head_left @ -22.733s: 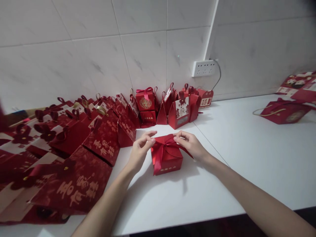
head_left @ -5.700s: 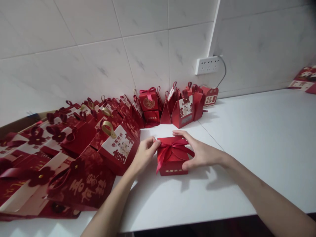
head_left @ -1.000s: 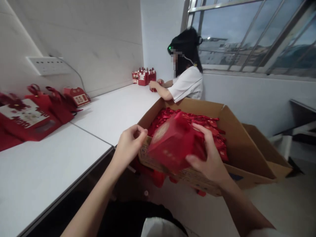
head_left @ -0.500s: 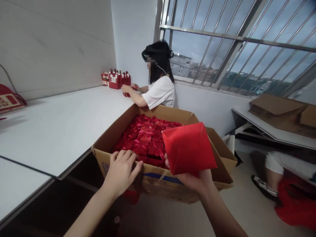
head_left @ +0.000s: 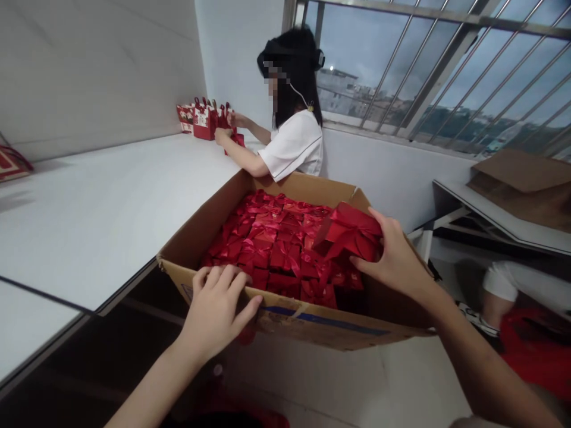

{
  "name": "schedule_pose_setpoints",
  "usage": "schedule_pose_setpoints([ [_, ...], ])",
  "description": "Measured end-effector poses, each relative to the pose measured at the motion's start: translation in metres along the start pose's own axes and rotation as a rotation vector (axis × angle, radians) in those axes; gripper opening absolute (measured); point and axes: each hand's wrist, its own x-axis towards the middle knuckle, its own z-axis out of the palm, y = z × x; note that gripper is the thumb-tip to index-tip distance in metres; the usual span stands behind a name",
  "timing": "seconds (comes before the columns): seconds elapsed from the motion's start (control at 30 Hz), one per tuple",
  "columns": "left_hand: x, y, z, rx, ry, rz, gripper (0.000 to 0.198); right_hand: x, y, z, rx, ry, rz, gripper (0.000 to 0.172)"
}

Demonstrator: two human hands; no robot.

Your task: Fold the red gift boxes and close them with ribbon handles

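Window point(head_left: 404, 65) beyond left fingers point(head_left: 223, 279) hooked over carton point(head_left: 330, 326), right fingers point(head_left: 367, 268) round box point(head_left: 341, 229), bow up.

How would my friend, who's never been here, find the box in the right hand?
Start at the big open carton beside the white table. Toward its right, the right hand grips a red box with ribbon. Only that one is in that hand; the other boxes sit packed together.

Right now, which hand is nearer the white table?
The left hand, on the carton's near rim, is just right of the table; the right hand, holding a red box, is farther right.
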Motion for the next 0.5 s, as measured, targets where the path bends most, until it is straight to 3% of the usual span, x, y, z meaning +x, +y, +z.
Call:
schedule_pose_setpoints([
  [0.13,-0.004,-0.005,0.002,-0.003,0.017,0.037,0.022,0.003,0.029,-0.014,-0.135,-0.223,-0.001,0.082],
  [0.33,-0.002,-0.007,0.009,-0.003,0.077,0.054,0.022,-0.017,0.045,-0.034,-0.094,-0.761,0.175,0.078],
  [0.5,-0.002,-0.006,0.009,0.025,0.083,0.073,0.023,-0.025,0.039,-0.025,-0.133,-0.915,0.217,0.086],
])
